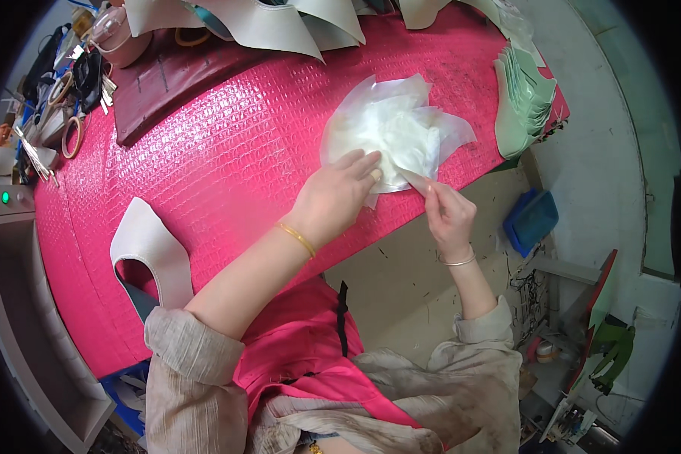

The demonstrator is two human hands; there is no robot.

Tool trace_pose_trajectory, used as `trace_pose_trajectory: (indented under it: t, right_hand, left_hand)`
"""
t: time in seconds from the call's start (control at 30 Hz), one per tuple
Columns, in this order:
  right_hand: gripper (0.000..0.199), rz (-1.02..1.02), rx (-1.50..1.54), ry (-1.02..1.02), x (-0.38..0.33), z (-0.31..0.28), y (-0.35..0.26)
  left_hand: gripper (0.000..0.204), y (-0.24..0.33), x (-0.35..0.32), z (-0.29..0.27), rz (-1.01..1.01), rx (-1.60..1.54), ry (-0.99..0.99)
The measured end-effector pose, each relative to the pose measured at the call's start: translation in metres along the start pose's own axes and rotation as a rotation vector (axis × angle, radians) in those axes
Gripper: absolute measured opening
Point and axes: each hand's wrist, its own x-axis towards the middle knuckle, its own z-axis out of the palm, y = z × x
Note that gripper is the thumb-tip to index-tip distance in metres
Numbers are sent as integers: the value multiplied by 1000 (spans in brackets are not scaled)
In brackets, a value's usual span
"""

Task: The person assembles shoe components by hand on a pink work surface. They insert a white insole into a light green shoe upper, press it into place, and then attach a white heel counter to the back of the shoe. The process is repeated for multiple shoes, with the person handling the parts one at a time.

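Note:
A loose stack of thin, whitish translucent sheets (pixel 401 136) lies near the right edge of the pink table, with curved edges fanning out. My left hand (pixel 339 189) rests on the near left side of the stack, fingers stretched over it. At the stack's near right edge, my right hand (pixel 450 213) pinches the pointed corner of a thin translucent sheet (pixel 414 179). Where that sheet's other end lies among the rest is hard to make out.
A pink textured cover spreads over the table (pixel 227 151). A white curved cut piece (pixel 163 250) lies at left. Pale green pieces (pixel 520 102) are stacked on the far right corner; more white pieces (pixel 268 26) lie at the back. Tools and tape rolls (pixel 72 138) crowd the left.

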Motion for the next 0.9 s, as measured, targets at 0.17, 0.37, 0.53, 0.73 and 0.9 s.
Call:
trace_pose_trajectory:
  t: [0.17,0.37,0.53,0.73,0.9]
  right_hand:
    - [14,363,147,23,-14,1,7]
    - [14,-109,64,-287,1,-21,-23]
    - [16,20,199,-353,6,-26,-41]
    - [20,-16,-270,-79,49,-27,16]
    - [22,9,-484,-147,53,-6,31]
  left_hand:
    - [36,5,3,0,-45,8,-40]
    - [24,0,7,-4,-38,-54,-88]
    - [8,-4,12,-17,-29,-48,-151]
    - [6,15,12,-18,21,-80,20]
    - [9,39,20,-3,81,-82,-22]
